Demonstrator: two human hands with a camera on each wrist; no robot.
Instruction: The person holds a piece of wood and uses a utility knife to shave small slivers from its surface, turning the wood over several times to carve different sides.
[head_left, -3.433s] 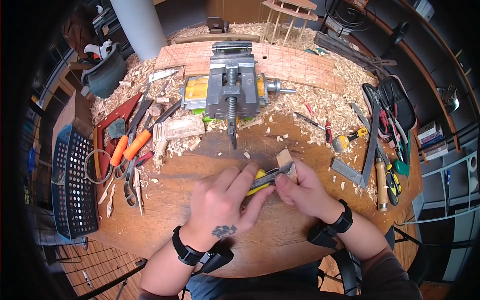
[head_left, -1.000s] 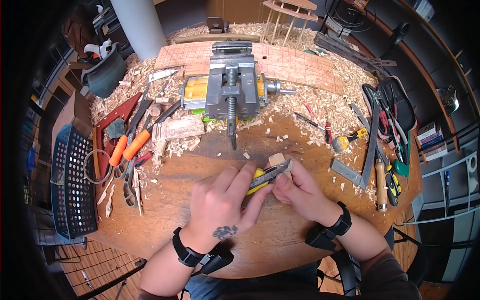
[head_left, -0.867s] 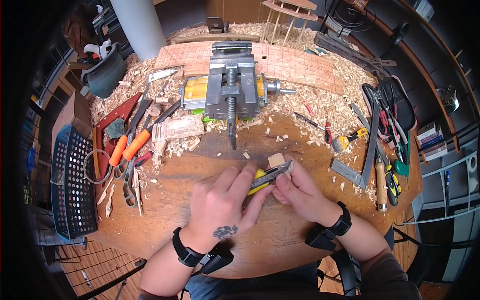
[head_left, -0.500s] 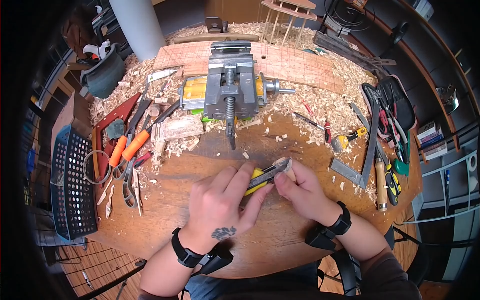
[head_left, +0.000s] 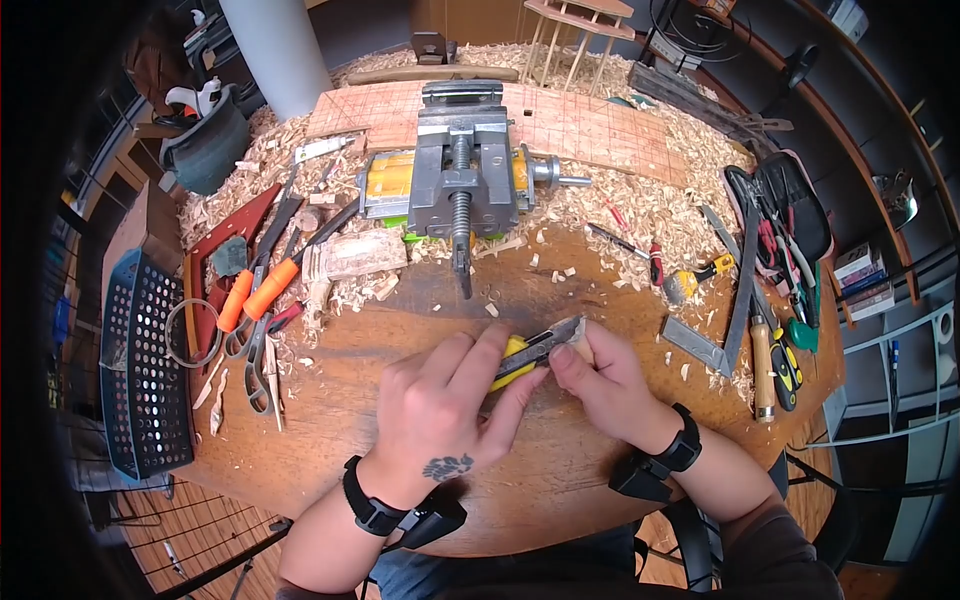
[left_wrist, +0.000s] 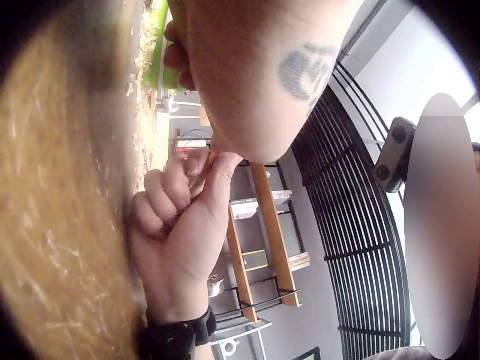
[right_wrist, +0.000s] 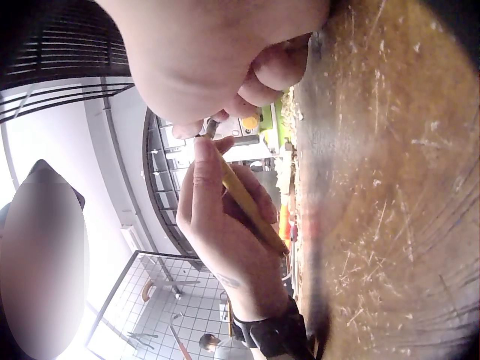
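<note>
1. The left hand (head_left: 437, 400) grips a yellow utility knife (head_left: 530, 350), fingers curled round its handle, thumb pressed along the side. The right wrist view shows the same yellow handle (right_wrist: 247, 201) running through that fist.
2. The knife's metal front end points up and to the right, lying across a small wood block (head_left: 578, 345).
3. The right hand (head_left: 605, 385) pinches the wood block between thumb and curled fingers; most of the block is hidden inside the grasp, with only a pale end showing beside the knife tip.
4. Both hands meet on the bare wooden table (head_left: 330, 400), directly in front of the grey vise (head_left: 460, 180) and well apart from it.
5. Left of the vise lie orange-handled tools (head_left: 255, 290) among wood shavings (head_left: 640, 215).
</note>
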